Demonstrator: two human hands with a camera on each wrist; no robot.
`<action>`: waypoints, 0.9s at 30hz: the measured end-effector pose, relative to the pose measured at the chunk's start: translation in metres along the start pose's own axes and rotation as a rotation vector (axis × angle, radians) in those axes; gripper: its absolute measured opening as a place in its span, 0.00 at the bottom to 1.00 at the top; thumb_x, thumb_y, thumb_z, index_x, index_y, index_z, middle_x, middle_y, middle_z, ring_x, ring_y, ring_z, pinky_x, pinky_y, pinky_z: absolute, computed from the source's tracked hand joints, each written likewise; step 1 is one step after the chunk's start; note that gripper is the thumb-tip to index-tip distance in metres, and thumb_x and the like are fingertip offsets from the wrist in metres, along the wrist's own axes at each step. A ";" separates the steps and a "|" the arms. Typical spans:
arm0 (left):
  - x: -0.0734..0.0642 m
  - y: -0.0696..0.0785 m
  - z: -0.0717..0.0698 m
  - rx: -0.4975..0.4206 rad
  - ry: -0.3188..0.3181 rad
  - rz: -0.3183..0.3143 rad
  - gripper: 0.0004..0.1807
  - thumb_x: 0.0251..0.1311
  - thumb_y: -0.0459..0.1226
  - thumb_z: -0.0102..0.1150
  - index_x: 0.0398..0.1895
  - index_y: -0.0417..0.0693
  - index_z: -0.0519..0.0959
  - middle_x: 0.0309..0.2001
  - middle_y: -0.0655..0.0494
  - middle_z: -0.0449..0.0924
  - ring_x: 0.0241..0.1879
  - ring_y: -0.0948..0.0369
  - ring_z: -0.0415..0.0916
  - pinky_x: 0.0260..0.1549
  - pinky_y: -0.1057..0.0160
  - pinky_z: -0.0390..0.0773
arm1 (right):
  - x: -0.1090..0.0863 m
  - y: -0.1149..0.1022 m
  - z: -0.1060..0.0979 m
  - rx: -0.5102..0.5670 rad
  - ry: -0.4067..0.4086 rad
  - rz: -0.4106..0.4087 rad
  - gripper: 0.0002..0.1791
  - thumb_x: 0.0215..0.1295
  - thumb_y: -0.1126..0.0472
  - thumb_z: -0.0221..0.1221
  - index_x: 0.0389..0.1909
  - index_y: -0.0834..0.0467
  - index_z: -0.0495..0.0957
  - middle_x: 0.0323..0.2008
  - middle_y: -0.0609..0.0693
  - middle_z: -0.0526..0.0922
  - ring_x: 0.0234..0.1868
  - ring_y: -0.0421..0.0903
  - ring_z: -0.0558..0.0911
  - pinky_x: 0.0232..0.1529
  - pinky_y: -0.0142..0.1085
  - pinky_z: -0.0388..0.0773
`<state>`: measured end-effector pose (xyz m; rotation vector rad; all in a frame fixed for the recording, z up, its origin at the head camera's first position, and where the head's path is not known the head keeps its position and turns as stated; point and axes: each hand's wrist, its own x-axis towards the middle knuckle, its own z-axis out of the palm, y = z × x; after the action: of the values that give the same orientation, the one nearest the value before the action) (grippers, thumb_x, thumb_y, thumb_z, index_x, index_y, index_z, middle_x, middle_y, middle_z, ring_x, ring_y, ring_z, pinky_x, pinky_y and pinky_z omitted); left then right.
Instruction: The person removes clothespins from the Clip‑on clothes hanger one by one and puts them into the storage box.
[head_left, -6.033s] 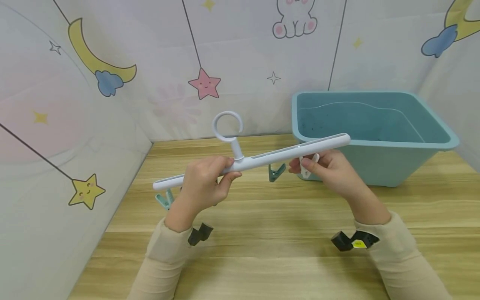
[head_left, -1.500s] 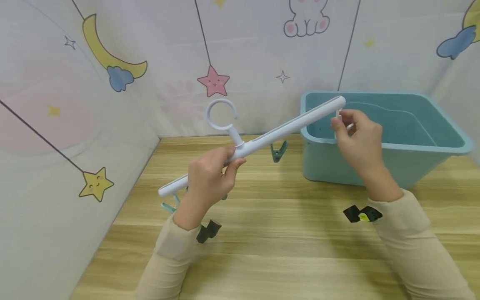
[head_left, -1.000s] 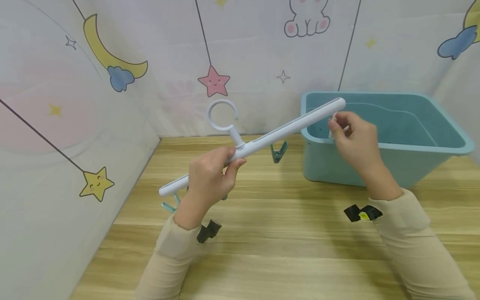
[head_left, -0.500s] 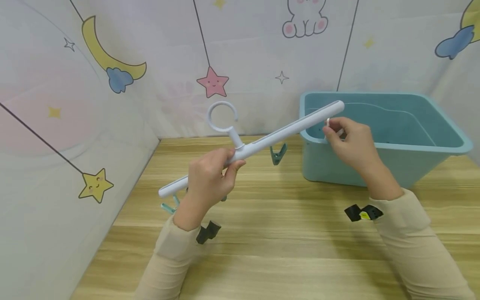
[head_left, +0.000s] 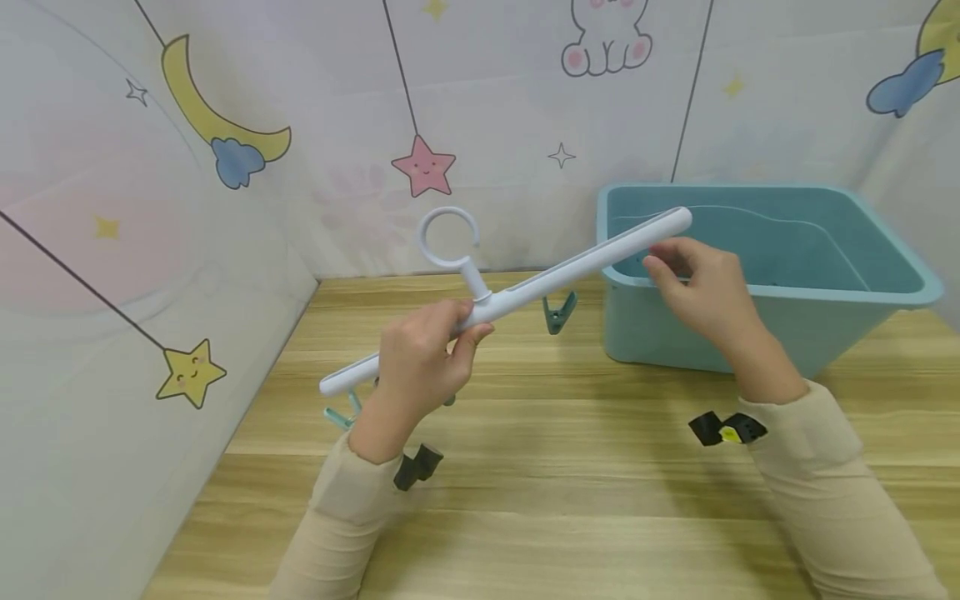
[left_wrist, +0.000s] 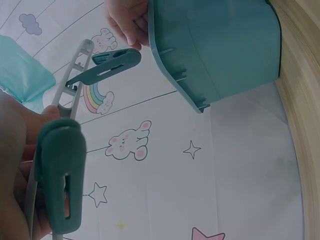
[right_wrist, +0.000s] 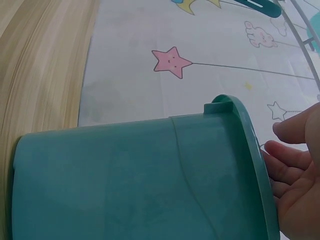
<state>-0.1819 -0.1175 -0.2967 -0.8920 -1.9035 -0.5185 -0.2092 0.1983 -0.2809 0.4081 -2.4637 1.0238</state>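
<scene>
White hanger (head_left: 585, 266) held up, mostly left of the teal tub (head_left: 660, 329).
Over there, left of the tub, the left hand (head_left: 420, 358) clasps the hanger's middle, a dark green clip (head_left: 555, 317) hanging beneath. The right hand (head_left: 708, 287) is by the tub's left rim, thumb and fingers loosely apart. Under the tub, a wooden table (head_left: 525, 483); behind it, a star-printed backdrop (head_left: 510, 83).

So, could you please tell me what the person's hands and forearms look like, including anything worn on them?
The left hand and right hand are ungloved. The left sleeve and right sleeve are long and cream-beige, with wide cuffs. A small, angular black device shows at each wrist; the right one bears a yellow marking.
</scene>
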 end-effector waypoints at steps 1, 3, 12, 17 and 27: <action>0.000 0.000 0.000 0.001 -0.001 -0.001 0.12 0.52 0.35 0.69 0.31 0.35 0.77 0.21 0.48 0.81 0.14 0.60 0.73 0.10 0.63 0.70 | 0.000 0.000 0.000 0.004 0.007 -0.008 0.18 0.71 0.59 0.54 0.53 0.69 0.75 0.47 0.66 0.81 0.48 0.64 0.81 0.46 0.57 0.76; 0.000 0.000 0.000 0.002 -0.002 -0.001 0.12 0.53 0.35 0.69 0.32 0.35 0.78 0.21 0.48 0.81 0.14 0.60 0.73 0.10 0.63 0.70 | -0.002 0.001 0.000 0.012 0.027 -0.020 0.18 0.71 0.59 0.54 0.53 0.69 0.76 0.47 0.66 0.82 0.48 0.64 0.81 0.46 0.43 0.80; 0.000 -0.001 0.000 -0.004 0.001 0.004 0.13 0.52 0.35 0.70 0.32 0.34 0.77 0.21 0.48 0.80 0.14 0.59 0.74 0.10 0.63 0.71 | -0.011 -0.006 0.002 0.067 0.131 -0.093 0.14 0.67 0.64 0.58 0.49 0.68 0.79 0.42 0.63 0.84 0.40 0.22 0.76 0.42 0.13 0.66; -0.001 -0.001 0.001 -0.009 0.004 0.009 0.14 0.50 0.35 0.71 0.32 0.34 0.77 0.21 0.48 0.80 0.15 0.59 0.74 0.11 0.63 0.71 | -0.017 -0.012 0.003 0.141 0.142 -0.122 0.12 0.66 0.68 0.58 0.48 0.69 0.79 0.39 0.60 0.84 0.39 0.19 0.74 0.43 0.15 0.69; -0.002 -0.001 0.004 -0.063 -0.019 0.011 0.13 0.50 0.35 0.72 0.32 0.35 0.78 0.23 0.48 0.82 0.17 0.58 0.77 0.15 0.63 0.75 | -0.033 -0.026 0.009 0.312 0.061 -0.086 0.12 0.67 0.66 0.58 0.48 0.69 0.78 0.39 0.27 0.80 0.43 0.28 0.79 0.46 0.19 0.73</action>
<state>-0.1844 -0.1161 -0.3000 -0.9509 -1.9071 -0.5685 -0.1725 0.1774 -0.2882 0.5660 -2.2160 1.3665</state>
